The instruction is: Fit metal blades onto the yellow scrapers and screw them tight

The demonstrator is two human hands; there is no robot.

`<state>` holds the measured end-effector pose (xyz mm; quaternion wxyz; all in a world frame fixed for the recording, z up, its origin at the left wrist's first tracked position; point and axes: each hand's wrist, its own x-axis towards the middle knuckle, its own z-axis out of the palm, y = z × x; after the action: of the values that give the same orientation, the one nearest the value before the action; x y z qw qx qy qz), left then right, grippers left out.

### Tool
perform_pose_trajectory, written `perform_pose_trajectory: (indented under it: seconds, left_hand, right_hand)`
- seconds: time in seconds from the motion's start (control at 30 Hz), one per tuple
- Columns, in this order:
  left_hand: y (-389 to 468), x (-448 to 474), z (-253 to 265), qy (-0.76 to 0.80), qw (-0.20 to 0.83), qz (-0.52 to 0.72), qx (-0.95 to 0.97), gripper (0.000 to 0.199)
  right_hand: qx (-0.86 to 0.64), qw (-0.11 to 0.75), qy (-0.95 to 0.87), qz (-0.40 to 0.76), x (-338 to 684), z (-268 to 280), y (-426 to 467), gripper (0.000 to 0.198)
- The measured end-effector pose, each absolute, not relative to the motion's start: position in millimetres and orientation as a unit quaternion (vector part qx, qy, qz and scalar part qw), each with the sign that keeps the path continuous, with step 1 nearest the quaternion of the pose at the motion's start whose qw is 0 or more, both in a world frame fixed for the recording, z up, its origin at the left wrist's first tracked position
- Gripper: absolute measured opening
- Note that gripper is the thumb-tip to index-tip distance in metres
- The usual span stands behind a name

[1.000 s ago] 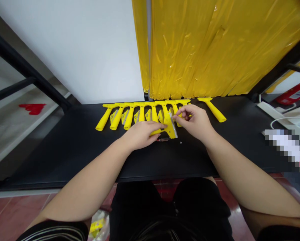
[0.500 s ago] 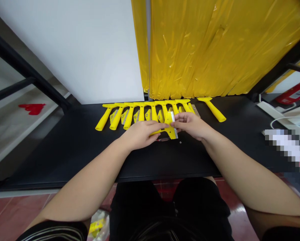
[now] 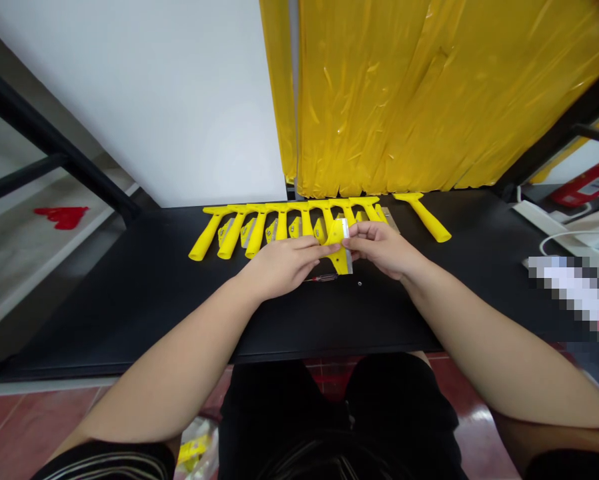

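Between my hands is a yellow scraper [image 3: 337,233] with a metal blade along its right edge. My left hand [image 3: 284,265] is closed on its handle side, and the fingers cover most of the handle. At the blade edge, the thumb and fingertips of my right hand [image 3: 379,247] pinch the scraper. Under the scraper, a small screwdriver [image 3: 324,277] lies on the black table, partly behind my left hand. A tiny metal nut [image 3: 359,284] rests just right of it.
Behind my hands, a row of yellow scraper handles [image 3: 207,237] lies with small bladed heads between them. One separate yellow handle [image 3: 429,219] lies to the right. White power strips [image 3: 544,223] with cables stand at the right edge. A yellow plastic sheet [image 3: 379,100] hangs behind.
The scraper stays held in both hands, with only slight finger shifts. A little more of the screwdriver shows beneath my left hand.
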<state>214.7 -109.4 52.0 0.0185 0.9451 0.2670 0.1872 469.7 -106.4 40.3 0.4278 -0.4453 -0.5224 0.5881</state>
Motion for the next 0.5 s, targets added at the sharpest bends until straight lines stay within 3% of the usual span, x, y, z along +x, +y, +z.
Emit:
perform_pose_trajectory:
  seconds: [0.5]
  left_hand:
    - [-111.8,214.8,57.8,0.287,0.056,0.165,0.942,0.050]
  right_hand:
    - [-0.489,0.424,-0.511,0.565,469.8,44.7,-106.8,0.016]
